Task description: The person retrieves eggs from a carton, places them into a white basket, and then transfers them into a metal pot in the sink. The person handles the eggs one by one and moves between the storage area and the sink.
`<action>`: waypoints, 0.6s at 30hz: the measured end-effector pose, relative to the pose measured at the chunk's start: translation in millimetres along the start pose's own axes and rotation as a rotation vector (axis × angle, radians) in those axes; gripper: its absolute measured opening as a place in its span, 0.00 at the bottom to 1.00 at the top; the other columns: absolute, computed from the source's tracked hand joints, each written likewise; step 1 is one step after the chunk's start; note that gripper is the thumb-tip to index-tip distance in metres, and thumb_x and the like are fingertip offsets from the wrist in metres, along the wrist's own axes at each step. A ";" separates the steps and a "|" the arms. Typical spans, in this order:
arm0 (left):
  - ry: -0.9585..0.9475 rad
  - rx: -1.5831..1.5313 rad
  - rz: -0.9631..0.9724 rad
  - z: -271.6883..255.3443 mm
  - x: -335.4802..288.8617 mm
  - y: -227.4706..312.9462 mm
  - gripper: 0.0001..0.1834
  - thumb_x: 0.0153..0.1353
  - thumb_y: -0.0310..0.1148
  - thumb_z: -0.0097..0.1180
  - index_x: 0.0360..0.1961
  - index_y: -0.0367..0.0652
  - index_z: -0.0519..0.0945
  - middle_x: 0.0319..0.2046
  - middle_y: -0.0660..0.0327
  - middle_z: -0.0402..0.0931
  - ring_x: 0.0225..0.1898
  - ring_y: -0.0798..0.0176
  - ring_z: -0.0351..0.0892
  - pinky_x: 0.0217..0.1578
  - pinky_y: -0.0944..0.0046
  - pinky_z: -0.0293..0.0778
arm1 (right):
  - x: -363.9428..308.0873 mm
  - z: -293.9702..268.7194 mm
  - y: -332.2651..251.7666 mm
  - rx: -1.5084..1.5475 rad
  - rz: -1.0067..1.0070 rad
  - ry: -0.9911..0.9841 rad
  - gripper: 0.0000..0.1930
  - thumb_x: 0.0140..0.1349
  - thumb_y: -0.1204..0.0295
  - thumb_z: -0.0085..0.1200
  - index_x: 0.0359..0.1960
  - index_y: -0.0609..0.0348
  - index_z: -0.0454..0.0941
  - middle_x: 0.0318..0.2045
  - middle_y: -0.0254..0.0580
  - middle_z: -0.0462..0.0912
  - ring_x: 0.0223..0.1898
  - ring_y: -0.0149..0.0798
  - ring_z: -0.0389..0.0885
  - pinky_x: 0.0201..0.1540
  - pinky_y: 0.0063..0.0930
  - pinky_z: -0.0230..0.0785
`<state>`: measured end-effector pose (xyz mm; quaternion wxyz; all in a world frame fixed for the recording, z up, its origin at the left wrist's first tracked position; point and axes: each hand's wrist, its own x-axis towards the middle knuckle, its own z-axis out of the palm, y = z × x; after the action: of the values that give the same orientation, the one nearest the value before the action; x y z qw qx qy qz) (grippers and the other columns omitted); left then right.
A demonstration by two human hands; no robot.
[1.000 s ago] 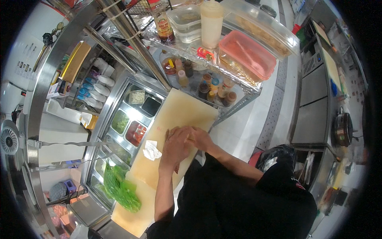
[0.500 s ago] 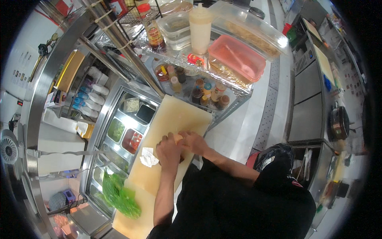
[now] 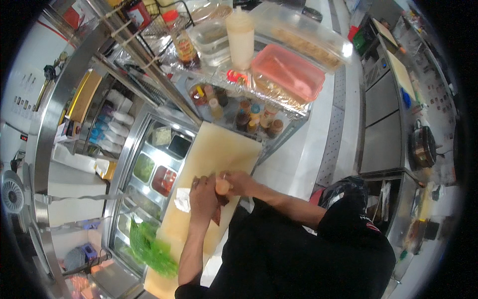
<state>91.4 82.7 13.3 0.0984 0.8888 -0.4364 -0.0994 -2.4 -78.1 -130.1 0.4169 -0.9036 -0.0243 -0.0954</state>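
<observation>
My left hand (image 3: 203, 196) is bent over the cutting board (image 3: 219, 142), its fingers curled against a small pale-orange, rounded thing (image 3: 222, 187). From the other side, my right hand (image 3: 236, 183) closes on the same thing, so it sits between both hands. What kind it is I cannot make out. Just below, a dark reddish-brown, pointed piece (image 3: 217, 215) shows beside my left hand, partly hidden by it. A crumpled white paper (image 3: 182, 200) lies on the board left of that hand.
Leafy greens (image 3: 152, 249) lie at the board's near left end. Left of the board are sunken trays with chopped green (image 3: 144, 168) and red food (image 3: 163, 180). Beyond it, a foil-covered shelf holds a squeeze bottle (image 3: 241, 42) and a pink container (image 3: 291, 70).
Both hands have shifted slightly nearer to me. The pale-orange rounded thing and the reddish-brown piece show more plainly now. The view has turned a little.
</observation>
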 end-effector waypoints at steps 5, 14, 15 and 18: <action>0.212 -0.277 -0.320 2.4 -64.0 -22.8 0.34 0.60 0.24 0.61 0.71 0.43 0.74 0.56 0.45 0.80 0.58 0.37 0.78 0.61 0.43 0.75 | -4.7 -24.8 -4.1 -0.049 0.159 0.377 0.32 0.56 0.68 0.71 0.65 0.53 0.76 0.59 0.51 0.82 0.60 0.57 0.81 0.62 0.49 0.74; 0.164 -0.411 -0.550 101.7 -149.7 -2.2 0.30 0.62 0.30 0.65 0.67 0.41 0.76 0.57 0.43 0.79 0.57 0.36 0.78 0.59 0.43 0.75 | 47.3 -53.2 162.2 -0.426 0.576 0.796 0.30 0.55 0.73 0.71 0.61 0.61 0.76 0.58 0.59 0.79 0.57 0.61 0.79 0.59 0.52 0.73; 0.174 -0.401 -0.575 105.2 -153.6 -2.8 0.30 0.62 0.30 0.65 0.67 0.42 0.76 0.58 0.42 0.79 0.57 0.36 0.78 0.59 0.43 0.75 | 49.3 -48.2 185.7 -0.330 0.567 0.845 0.29 0.55 0.73 0.71 0.60 0.61 0.77 0.58 0.58 0.80 0.57 0.59 0.79 0.59 0.52 0.73; 0.254 -0.370 -0.617 107.9 -157.3 -16.4 0.30 0.62 0.31 0.66 0.67 0.42 0.77 0.59 0.43 0.78 0.58 0.36 0.78 0.59 0.43 0.75 | 33.9 -27.8 250.7 -0.469 0.428 0.866 0.24 0.58 0.73 0.70 0.57 0.59 0.80 0.51 0.53 0.85 0.52 0.53 0.83 0.54 0.47 0.75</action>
<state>-18.8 208.1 -80.4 0.2760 0.9508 -0.1074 -0.0907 57.6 -263.6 -293.7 0.1859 -0.8352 0.3566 -0.3750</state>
